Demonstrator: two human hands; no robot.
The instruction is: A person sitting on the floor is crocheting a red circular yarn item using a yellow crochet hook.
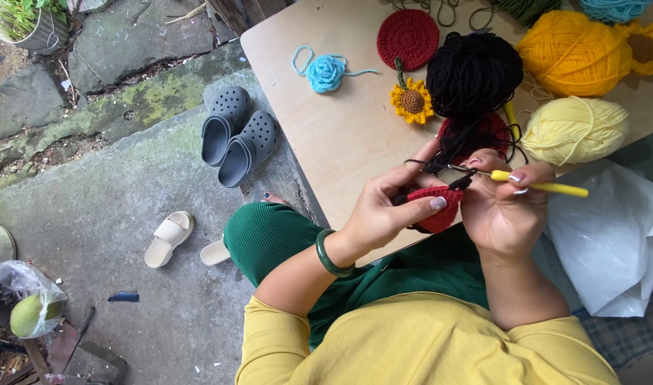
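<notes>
Outdoors, over the tabletop (326, 135) near edge, a red crochet piece (434, 207) is pinched in the left hand (383, 214), steadying it; a yellow hook (536, 185) is gripped by the right hand (501, 210). Black yarn (472, 75) feeds from the middle.

Red crocheted piece (438, 207) pinched upright over the table edge, yellow-handled crochet hook (533, 184) lying across it

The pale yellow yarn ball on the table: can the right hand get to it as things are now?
Probably yes. The pale yellow yarn ball lies just beyond the right hand with nothing between them. But that hand holds a yellow-handled crochet hook, so it is not free to grasp.
</notes>
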